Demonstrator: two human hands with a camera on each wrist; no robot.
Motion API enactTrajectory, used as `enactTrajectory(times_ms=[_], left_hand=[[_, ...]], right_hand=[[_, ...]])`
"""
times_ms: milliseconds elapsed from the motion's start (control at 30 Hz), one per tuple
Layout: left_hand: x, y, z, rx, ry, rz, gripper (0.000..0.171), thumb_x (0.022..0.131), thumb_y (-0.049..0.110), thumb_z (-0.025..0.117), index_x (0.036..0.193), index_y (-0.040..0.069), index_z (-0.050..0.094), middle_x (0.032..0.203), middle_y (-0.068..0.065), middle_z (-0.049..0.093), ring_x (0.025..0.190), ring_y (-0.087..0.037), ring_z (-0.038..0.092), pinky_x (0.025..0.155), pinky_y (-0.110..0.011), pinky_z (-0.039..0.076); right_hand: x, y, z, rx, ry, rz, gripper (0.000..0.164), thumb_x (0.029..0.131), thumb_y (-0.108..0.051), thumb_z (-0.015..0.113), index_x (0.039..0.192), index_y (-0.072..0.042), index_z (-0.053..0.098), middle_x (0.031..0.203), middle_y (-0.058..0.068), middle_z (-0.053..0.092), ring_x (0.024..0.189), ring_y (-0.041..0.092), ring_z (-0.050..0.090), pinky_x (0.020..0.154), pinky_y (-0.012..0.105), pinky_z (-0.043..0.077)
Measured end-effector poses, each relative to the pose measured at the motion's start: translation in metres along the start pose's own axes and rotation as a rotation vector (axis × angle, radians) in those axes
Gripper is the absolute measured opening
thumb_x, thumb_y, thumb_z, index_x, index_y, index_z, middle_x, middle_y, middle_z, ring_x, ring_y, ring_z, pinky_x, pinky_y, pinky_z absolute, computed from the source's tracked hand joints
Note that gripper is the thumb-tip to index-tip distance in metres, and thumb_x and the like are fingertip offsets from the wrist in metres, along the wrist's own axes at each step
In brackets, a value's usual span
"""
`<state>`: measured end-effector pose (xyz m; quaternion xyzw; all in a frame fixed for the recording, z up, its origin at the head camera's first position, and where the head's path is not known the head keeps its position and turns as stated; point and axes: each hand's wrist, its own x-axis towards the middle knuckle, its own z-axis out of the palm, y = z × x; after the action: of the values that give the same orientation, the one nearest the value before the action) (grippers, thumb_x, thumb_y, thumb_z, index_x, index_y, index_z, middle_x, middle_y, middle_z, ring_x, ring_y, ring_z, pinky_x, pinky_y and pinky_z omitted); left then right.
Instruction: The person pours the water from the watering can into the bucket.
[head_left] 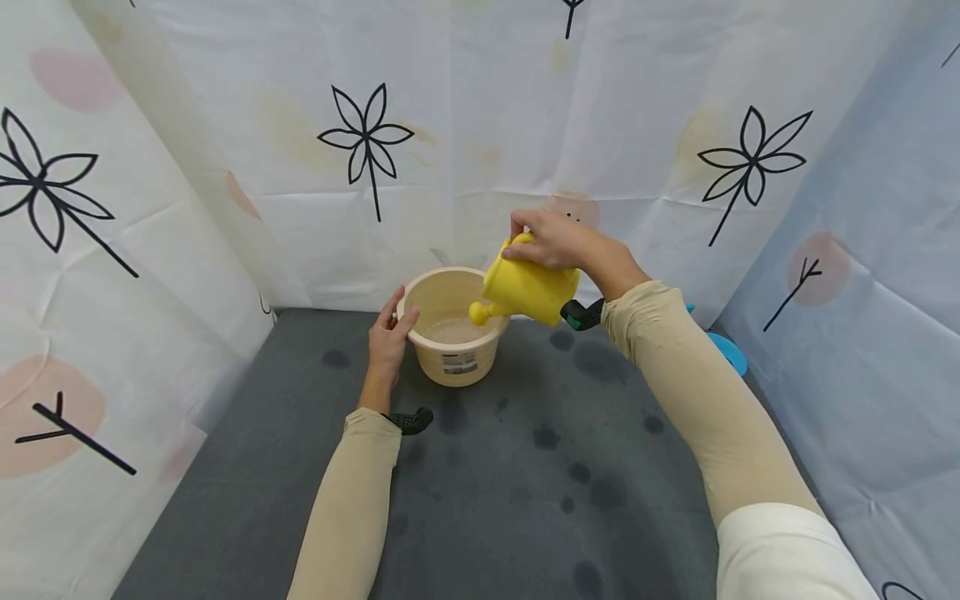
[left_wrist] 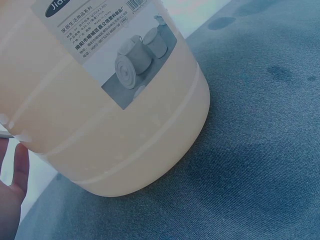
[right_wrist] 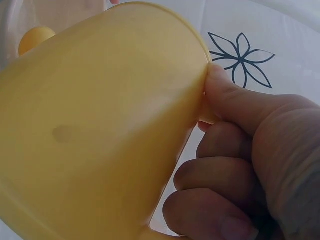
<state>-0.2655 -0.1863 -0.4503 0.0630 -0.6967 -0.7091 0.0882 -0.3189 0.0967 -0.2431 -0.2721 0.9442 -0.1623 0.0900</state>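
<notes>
A cream plastic bucket [head_left: 457,354] stands upright on the dark grey table, a printed label [left_wrist: 135,55] on its side. My left hand [head_left: 388,333] holds its left rim, thumb over the edge and fingers outside. In my right hand [head_left: 551,239] is the handle of a yellow watering can [head_left: 534,287], tipped towards the bucket. The can's round spout head [head_left: 478,313] hangs over the bucket's right side. The right wrist view shows the thumb against the can [right_wrist: 110,110] near its rim, fingers curled round the handle. Whether water is flowing cannot be made out.
Dark wet-looking spots [head_left: 546,437] dot the grey tabletop [head_left: 480,517]. A blue object [head_left: 727,353] lies at the right edge, partly behind the right arm. White cloth with printed flowers [head_left: 365,137] hangs close behind and along both sides.
</notes>
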Motion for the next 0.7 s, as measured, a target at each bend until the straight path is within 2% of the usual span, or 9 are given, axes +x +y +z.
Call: enactTrajectory(times_ms=[133,433,700], left_hand=[[0.0003,-0.0003,-0.0001,-0.008,-0.007,0.009,0.06,0.098,0.033,0.07,0.154,0.031,0.048,0.119,-0.002,0.062,0.09,-0.003,0.06,0.075,-0.015,0.05],[-0.0012,0.0018,-0.0006,-0.011,-0.015,0.006,0.061,0.099,0.032,0.069,0.155,0.03,0.046,0.138,-0.018,0.06,0.096,-0.006,0.061,0.077,-0.015,0.05],[-0.001,0.0014,-0.0009,-0.023,-0.019,0.005,0.061,0.098,0.032,0.07,0.155,0.029,0.047,0.146,-0.017,0.057,0.114,-0.022,0.061,0.079,-0.013,0.051]], right_hand=[[-0.0002,-0.0003,-0.0005,-0.003,-0.004,-0.004,0.027,0.104,-0.035,0.059,0.109,-0.01,0.053,0.106,0.013,0.061,0.088,0.026,0.055,0.077,0.034,0.046],[0.0015,-0.0001,-0.0005,-0.007,-0.008,-0.001,0.027,0.104,-0.035,0.059,0.11,-0.01,0.053,0.104,0.013,0.06,0.088,0.026,0.054,0.078,0.034,0.046],[0.0019,-0.0011,-0.0015,-0.019,-0.013,-0.011,0.027,0.104,-0.035,0.059,0.109,-0.009,0.052,0.104,0.013,0.06,0.089,0.026,0.054,0.079,0.034,0.046]])
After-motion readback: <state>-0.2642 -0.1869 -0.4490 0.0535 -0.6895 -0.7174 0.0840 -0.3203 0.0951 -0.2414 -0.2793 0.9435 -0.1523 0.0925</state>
